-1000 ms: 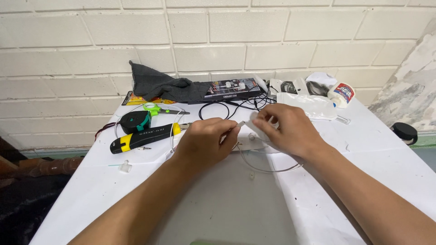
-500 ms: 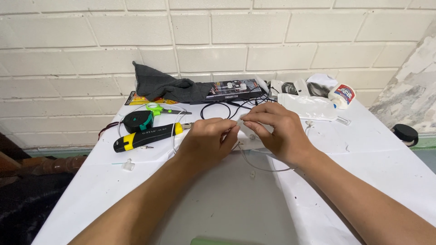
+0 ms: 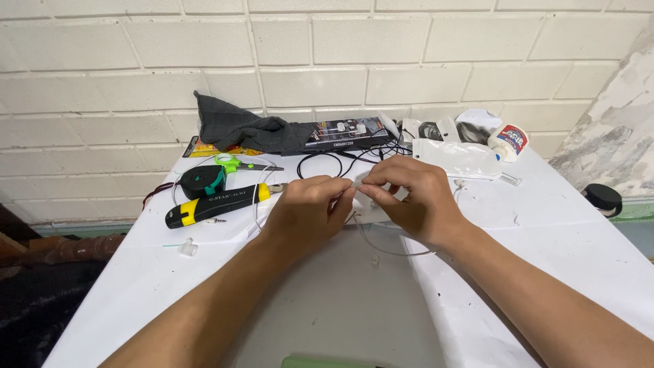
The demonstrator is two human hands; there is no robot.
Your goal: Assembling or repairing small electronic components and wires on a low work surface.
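Head view, centre of frame: left hand (image 3: 306, 211) and right hand (image 3: 415, 197) meeting fingertip to fingertip, both pinched shut on a small pale piece (image 3: 355, 185), too small to identify further. Thin translucent wire (image 3: 388, 251), looping in a shallow arc from under the hands toward lower centre, lying on the white table (image 3: 545, 238), a smooth matt surface with faint specks.

Left of centre: utility knife (image 3: 218, 204), elongated black body with yellow end, just beside a round black-and-green tape measure (image 3: 203, 178); green-handled scissors (image 3: 238, 163) just behind.

Upper centre, against the painted white brick wall (image 3: 340, 61): crumpled dark grey cloth (image 3: 238, 126), soft and folded; flat dark rectangular box (image 3: 347, 133); tangle of thin black cable (image 3: 340, 160).

Upper right: clear glossy plastic pouch (image 3: 456, 158); small white glue bottle (image 3: 507, 142), tipped on its side.

Far right edge: round black cap (image 3: 603, 197)
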